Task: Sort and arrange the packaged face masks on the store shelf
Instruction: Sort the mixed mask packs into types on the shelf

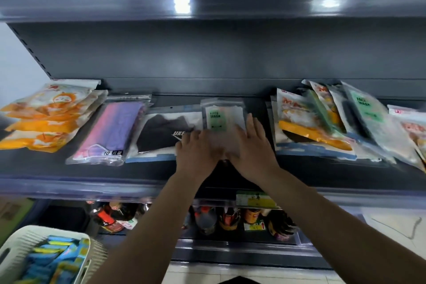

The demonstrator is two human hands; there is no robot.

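A clear pack of white masks with a green label (220, 117) lies on the dark shelf (92, 169) at the middle. My left hand (198, 147) and my right hand (252, 143) rest flat on its near end, fingers straight. To its left lie a black mask pack (161, 134), a pink-purple pack (113, 131) and a stack of orange packs (46, 117). At the right, a loose heap of mixed packs (334, 122) overlaps, orange, green-labelled and black ones among them.
An upper shelf (207, 9) overhangs close above. Below the shelf edge stand bottles (207, 217) with price tags. A white basket (30, 244) holding blue and yellow packets sits at the lower left. Pale floor tiles show at the lower right.
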